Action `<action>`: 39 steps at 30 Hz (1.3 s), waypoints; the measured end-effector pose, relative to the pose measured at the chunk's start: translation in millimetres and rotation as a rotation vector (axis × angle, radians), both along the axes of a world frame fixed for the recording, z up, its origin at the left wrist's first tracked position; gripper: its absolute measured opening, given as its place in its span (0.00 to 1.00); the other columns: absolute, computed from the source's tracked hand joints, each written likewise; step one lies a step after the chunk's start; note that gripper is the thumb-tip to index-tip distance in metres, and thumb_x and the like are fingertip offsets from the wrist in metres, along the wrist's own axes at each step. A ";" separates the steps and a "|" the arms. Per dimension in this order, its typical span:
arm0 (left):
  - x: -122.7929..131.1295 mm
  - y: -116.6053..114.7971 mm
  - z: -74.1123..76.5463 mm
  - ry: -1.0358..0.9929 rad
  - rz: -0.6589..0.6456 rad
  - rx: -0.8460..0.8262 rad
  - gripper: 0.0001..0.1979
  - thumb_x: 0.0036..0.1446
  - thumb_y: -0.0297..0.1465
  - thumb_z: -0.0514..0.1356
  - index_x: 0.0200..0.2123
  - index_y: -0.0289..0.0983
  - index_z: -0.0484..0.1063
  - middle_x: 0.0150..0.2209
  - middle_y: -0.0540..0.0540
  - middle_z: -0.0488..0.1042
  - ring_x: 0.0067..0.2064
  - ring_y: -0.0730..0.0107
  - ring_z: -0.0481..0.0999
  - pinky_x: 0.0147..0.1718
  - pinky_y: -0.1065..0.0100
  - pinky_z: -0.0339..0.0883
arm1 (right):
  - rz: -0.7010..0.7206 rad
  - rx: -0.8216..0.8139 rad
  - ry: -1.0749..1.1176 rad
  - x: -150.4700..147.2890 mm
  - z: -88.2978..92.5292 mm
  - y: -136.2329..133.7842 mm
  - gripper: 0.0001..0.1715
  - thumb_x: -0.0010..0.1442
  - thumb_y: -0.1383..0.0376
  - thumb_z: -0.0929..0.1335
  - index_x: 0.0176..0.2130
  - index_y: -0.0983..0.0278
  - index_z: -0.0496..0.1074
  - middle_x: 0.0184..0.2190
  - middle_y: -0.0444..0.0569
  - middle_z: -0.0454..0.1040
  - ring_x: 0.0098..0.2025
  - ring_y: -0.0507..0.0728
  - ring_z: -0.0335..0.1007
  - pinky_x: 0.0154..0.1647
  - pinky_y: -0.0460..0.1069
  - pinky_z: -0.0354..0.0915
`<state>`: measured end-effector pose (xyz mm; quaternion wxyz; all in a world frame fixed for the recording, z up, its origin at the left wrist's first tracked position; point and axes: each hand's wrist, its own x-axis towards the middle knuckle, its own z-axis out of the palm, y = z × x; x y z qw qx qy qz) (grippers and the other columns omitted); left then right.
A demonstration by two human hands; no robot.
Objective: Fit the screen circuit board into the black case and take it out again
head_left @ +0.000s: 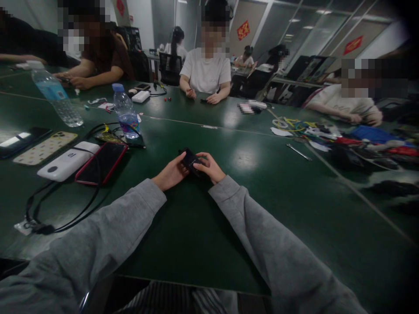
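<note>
Evidently two-handed work, centre of frame: left hand and right hand, fingers closed on a small black boxy object over the glossy dark-green table. Best, I'd judge: left steadying, right kept light.

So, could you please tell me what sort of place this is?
It looks like a shared office or workshop room: a large green table with a wrench on it, an office chair and a glassy partition beyond.
</note>
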<state>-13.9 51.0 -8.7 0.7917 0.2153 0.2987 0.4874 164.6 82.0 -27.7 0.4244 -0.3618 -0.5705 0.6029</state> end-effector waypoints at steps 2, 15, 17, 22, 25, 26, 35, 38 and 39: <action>2.9 -0.6 -2.7 0.045 0.023 0.048 0.12 0.54 0.32 0.67 0.41 0.36 0.73 0.40 0.47 0.76 0.42 0.73 0.75 0.46 0.69 0.65 | -0.060 -0.036 0.030 1.2 -0.5 -0.1 0.36 0.42 0.53 0.78 0.45 0.56 0.61 0.36 0.42 0.73 0.37 0.55 0.73 0.39 0.53 0.71; 15.7 -15.3 -3.0 0.384 0.219 0.277 0.24 0.45 0.30 0.72 0.46 0.35 0.73 0.44 0.42 0.74 0.48 0.63 0.72 0.57 0.57 0.58 | -0.129 -0.124 0.088 2.1 2.0 -0.1 0.35 0.38 0.54 0.79 0.42 0.56 0.64 0.36 0.41 0.73 0.36 0.55 0.73 0.40 0.52 0.70; 14.9 -15.1 -4.2 0.428 0.221 0.266 0.24 0.44 0.31 0.72 0.46 0.35 0.73 0.43 0.41 0.74 0.47 0.63 0.72 0.56 0.57 0.59 | -0.126 -0.142 0.090 2.4 3.1 0.0 0.35 0.37 0.55 0.79 0.42 0.56 0.65 0.36 0.42 0.74 0.36 0.55 0.73 0.39 0.53 0.71; 11.3 -11.4 -9.6 0.411 0.210 0.261 0.25 0.43 0.29 0.73 0.46 0.34 0.73 0.43 0.42 0.74 0.46 0.65 0.71 0.54 0.58 0.60 | -0.103 -0.181 0.113 4.6 6.3 0.3 0.36 0.36 0.56 0.80 0.42 0.57 0.66 0.36 0.41 0.75 0.34 0.54 0.74 0.36 0.52 0.71; 10.4 -9.9 -10.7 0.388 0.196 0.271 0.25 0.43 0.29 0.73 0.47 0.34 0.73 0.43 0.42 0.74 0.46 0.66 0.71 0.54 0.59 0.60 | -0.076 -0.186 0.117 5.4 7.0 0.7 0.35 0.36 0.56 0.80 0.41 0.57 0.66 0.35 0.41 0.75 0.33 0.53 0.73 0.34 0.50 0.70; 10.6 -10.0 -10.2 0.386 0.193 0.267 0.25 0.43 0.29 0.73 0.46 0.34 0.73 0.43 0.43 0.74 0.45 0.67 0.71 0.54 0.59 0.60 | -0.073 -0.185 0.116 5.5 7.0 0.8 0.35 0.36 0.56 0.80 0.41 0.57 0.66 0.35 0.41 0.74 0.32 0.53 0.73 0.33 0.50 0.70; 10.5 -13.5 -2.7 0.491 0.238 0.328 0.21 0.42 0.29 0.73 0.41 0.34 0.74 0.38 0.45 0.75 0.41 0.66 0.72 0.50 0.60 0.61 | -0.062 -0.149 0.108 5.0 5.1 0.6 0.34 0.35 0.55 0.80 0.38 0.57 0.63 0.32 0.40 0.72 0.30 0.52 0.70 0.31 0.49 0.67; 7.4 -10.5 -4.3 0.506 0.220 0.366 0.22 0.42 0.29 0.73 0.42 0.35 0.74 0.41 0.43 0.76 0.44 0.64 0.73 0.53 0.58 0.60 | -0.063 -0.119 0.109 4.1 4.0 0.8 0.33 0.36 0.56 0.80 0.35 0.58 0.61 0.31 0.39 0.71 0.30 0.51 0.69 0.31 0.48 0.67; 6.6 -9.4 -4.7 0.505 0.213 0.370 0.22 0.41 0.29 0.73 0.42 0.35 0.74 0.42 0.42 0.76 0.45 0.64 0.73 0.53 0.58 0.60 | -0.064 -0.111 0.109 3.8 3.6 1.0 0.33 0.36 0.56 0.80 0.34 0.58 0.61 0.30 0.39 0.70 0.30 0.51 0.69 0.30 0.48 0.66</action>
